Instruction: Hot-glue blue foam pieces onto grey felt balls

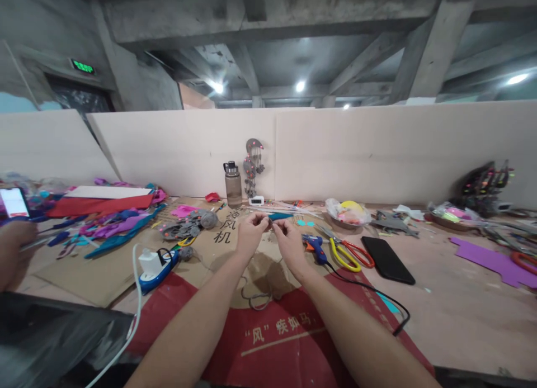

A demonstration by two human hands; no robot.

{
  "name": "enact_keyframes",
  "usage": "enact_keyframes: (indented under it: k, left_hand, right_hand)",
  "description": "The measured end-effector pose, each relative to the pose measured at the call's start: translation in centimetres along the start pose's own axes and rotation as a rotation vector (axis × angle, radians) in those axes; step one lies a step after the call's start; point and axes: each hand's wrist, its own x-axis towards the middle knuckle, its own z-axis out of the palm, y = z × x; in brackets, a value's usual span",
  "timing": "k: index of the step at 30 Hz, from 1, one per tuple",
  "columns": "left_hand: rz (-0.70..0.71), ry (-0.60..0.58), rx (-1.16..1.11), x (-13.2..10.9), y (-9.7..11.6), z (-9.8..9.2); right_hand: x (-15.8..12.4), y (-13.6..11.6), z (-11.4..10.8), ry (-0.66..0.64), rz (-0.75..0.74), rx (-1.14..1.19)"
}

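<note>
My left hand (251, 232) and my right hand (288, 241) meet over the middle of the table, fingertips pinched close together. Between them is a small dark grey piece (270, 222), mostly covered by the fingers; its kind is too small to tell. Grey yarn (260, 305) lies in loose loops on the cardboard below my hands. To the right of my right hand lies a blue hot glue gun (315, 247). Just beyond my fingers is a strip of teal felt (280, 216).
Yellow-handled scissors (344, 256), red-handled scissors (359, 254) and a black phone (386, 259) lie to the right. A blue power strip (158, 271) with a white cable is at left. A bottle (233, 187) stands at the back. Another person's hand (17, 248) appears far left.
</note>
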Motion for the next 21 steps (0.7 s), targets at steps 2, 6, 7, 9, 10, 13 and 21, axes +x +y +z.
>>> enact_keyframes:
  k: [2, 6, 7, 9, 10, 13, 21]
  left_hand:
    - [-0.061, 0.052, -0.093, 0.2, -0.1, -0.1]
    - [-0.101, 0.170, -0.178, 0.8, -0.2, -0.8]
    - [-0.112, 0.182, -0.181, 1.0, -0.3, -1.0]
    - [-0.121, 0.207, -0.206, 1.3, -0.6, -1.6]
    - [-0.113, 0.216, -0.222, 1.5, -0.8, -1.8]
    - [-0.139, 0.228, -0.289, 1.9, -1.2, -2.4]
    - [-0.220, 0.252, -0.357, 2.9, -1.8, -2.2]
  right_hand:
    - [0.0, 0.0, 0.0, 0.045, -0.010, 0.006]
    - [0.1, -0.2, -0.2, 0.124, -0.002, 0.018]
    - [0.2, -0.2, -0.3, 0.115, 0.005, 0.020]
    - [0.3, -0.1, -0.6, 0.082, 0.017, 0.025]
    - [0.4, 0.0, -0.6, 0.067, 0.022, 0.026]
    - [0.5, 0.2, -0.7, 0.028, 0.026, 0.020]
    - [0.1, 0.6, -1.2, -0.013, -0.014, 0.022]
